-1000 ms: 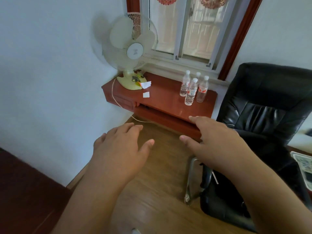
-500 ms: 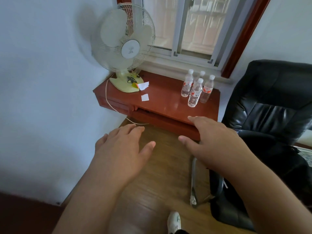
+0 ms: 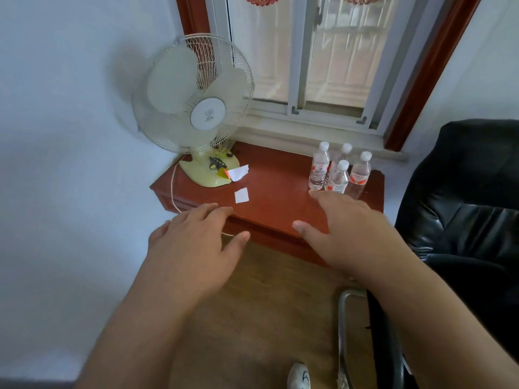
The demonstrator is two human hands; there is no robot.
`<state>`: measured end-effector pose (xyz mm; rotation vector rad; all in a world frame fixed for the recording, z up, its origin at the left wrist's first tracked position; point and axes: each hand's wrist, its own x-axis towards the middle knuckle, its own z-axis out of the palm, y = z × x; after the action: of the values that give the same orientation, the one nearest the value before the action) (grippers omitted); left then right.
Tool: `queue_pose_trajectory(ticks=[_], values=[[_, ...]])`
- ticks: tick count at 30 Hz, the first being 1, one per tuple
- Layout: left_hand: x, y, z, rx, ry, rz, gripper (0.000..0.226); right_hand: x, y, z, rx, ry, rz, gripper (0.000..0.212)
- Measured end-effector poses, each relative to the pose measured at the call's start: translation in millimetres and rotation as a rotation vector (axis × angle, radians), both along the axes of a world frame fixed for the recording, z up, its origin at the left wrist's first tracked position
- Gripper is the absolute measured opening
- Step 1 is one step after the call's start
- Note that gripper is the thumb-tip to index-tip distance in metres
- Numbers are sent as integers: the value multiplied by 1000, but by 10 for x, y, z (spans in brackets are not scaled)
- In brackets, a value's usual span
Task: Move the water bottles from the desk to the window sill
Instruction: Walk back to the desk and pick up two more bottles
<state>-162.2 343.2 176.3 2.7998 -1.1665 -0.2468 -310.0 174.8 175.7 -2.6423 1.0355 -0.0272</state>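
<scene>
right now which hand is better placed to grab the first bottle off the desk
Probably the right hand. Its fingers are open and reach toward the four bottles at the desk's right end. The left hand, also open and empty, hovers off the desk's front edge, nearer the fan.

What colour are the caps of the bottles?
White caps, clearest in the head view.
</scene>
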Motion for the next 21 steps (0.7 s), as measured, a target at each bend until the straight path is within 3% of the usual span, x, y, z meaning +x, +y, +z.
queue_pose_trajectory(ticks=[12, 21], values=[[390, -1257, -36, -66, 15, -75, 60, 384, -1204, -11, -30, -22, -77, 67], [902, -2145, -115, -63, 19, -249, 61, 639, -1785, -134, -31, -10, -279, 58]])
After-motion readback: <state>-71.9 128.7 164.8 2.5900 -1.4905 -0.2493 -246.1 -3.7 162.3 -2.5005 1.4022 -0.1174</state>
